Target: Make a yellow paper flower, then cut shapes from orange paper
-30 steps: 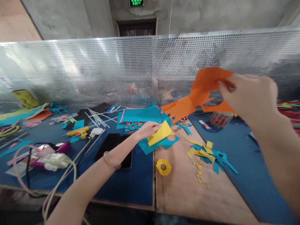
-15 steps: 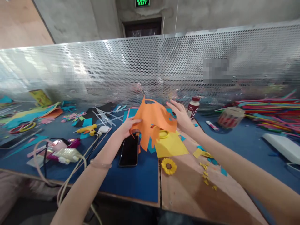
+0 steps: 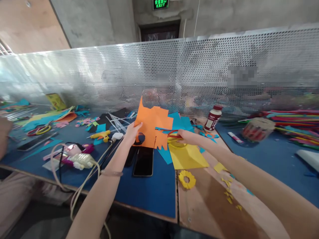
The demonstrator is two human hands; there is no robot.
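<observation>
My left hand pinches the lower left edge of a ragged orange paper sheet and holds it upright above the table. My right hand is closed on the red and yellow handles of a pair of scissors just right of the sheet, their blades pointing into the paper's edge. Below them lie a yellow sheet, blue paper pieces and a black phone on the blue mat.
A yellow paper flower and yellow scraps lie on the bare wood. A glue bottle, a yellow glue gun, cables and coloured strips sit around. A perforated metal screen closes the back.
The orange sheet came down from high on the right to the middle; my left hand dropped the yellow piece and took the sheet. My right hand let go and picked up the scissors.
</observation>
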